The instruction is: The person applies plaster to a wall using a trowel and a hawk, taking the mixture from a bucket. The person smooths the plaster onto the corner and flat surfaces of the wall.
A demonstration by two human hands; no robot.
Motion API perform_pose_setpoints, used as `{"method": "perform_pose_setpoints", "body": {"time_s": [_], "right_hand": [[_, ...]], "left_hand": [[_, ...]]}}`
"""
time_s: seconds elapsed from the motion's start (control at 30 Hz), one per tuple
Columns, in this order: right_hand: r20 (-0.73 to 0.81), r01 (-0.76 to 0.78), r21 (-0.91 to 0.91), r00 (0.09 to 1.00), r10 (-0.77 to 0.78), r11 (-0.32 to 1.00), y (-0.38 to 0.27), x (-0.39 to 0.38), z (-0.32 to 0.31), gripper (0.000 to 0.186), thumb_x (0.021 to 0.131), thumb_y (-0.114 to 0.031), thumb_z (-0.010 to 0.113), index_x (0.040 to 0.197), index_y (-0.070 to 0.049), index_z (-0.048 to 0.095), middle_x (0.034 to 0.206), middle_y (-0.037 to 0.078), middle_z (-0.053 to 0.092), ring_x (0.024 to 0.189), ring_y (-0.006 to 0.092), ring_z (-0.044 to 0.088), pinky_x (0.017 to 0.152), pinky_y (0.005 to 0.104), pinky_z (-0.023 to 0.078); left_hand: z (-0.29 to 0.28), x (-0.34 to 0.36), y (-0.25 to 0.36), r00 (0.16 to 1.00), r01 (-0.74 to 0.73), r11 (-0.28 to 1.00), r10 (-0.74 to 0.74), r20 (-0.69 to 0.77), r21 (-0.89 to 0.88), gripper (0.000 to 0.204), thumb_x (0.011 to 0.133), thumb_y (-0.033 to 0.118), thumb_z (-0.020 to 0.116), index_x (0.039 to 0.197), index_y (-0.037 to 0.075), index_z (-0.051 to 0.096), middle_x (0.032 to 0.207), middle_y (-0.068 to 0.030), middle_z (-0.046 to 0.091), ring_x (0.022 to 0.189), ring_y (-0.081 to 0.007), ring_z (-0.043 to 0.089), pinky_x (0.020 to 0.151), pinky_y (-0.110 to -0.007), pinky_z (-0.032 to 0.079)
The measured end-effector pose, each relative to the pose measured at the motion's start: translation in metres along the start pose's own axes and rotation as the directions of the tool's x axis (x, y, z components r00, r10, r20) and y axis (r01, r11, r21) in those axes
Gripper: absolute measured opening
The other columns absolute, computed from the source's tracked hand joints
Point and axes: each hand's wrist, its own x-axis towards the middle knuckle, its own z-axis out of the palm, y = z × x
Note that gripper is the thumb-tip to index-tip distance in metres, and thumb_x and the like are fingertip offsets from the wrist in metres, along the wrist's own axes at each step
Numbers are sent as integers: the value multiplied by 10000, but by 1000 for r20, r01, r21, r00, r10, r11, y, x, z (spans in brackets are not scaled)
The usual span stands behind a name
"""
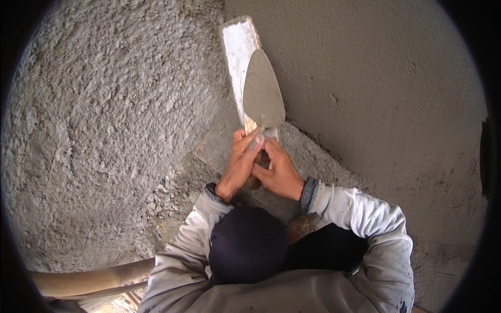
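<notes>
1. Watching through the head view, I have both hands close together at the middle, bent in toward each other over two tools
2. My left hand (237, 164) is curled nearly closed at the lower end of a long board (238, 49), its thumb lying over the top toward the other tool; the underside of this grip is hidden from me
3. My right hand (283, 172) is bent in against the handle of the trowel (264, 88), fingers mostly closed and thumb reaching across toward the left hand; how firmly it presses, I cannot tell
4. The trowel sits just beyond the fingertips, its broad grey blade pointing away from them and overlapping the board, which runs on farther out and shows a whitish face
5. A rounded brown end pokes out on the near side of the fingers, between the two palms
6. To the left of the fingers I see a coarse, pitted cement surface (104, 120); to their right, a much smoother grey one (391, 99)
7. Nearer than the left fingers, and left of them, lies a patch of loose stone chips (160, 199); well apart, nearer still, a tan pole (99, 281) crosses the corner
8. Directly on the near side of both hands is a dark cap (248, 245), with pale, stained sleeves (376, 219) on either side of it
</notes>
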Motion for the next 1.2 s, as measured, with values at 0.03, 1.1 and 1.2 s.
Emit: {"method": "perform_pose_setpoints", "body": {"time_s": [0.03, 1.1, 1.2], "right_hand": [[36, -95, 56, 995, 93, 994, -10, 1, -5, 493, 782, -71, 618, 1229, 33, 437, 1077, 198, 525, 957, 299, 560, 811, 366, 465], [78, -364, -696, 818, 569, 619, 204, -68, -76, 282, 793, -228, 588, 945, -9, 496, 873, 270, 606, 804, 426, 618, 693, 493, 489], [140, -280, -664, 865, 482, 694, 184, -64, -93, 285, 771, -235, 622, 885, 2, 510, 829, 269, 597, 749, 439, 616, 636, 495, 491]], "left_hand": [[-4, -1, 0, 999, -35, 997, 34, 20, 63, 412, 958, 292, 484, 1260, 17, 540, 1066, -76, 471, 1050, -182, 423, 917, -302, 379], [-117, -94, -15, 768, 111, 481, 514, -383, 870, 399, 741, 12, 702, 1116, -42, 576, 944, -134, 599, 894, -222, 589, 794, -305, 474], [-117, -102, -13, 721, 100, 534, 543, -431, 840, 410, 718, 11, 672, 1113, -44, 573, 955, -167, 591, 851, -286, 594, 771, -337, 475]]}}
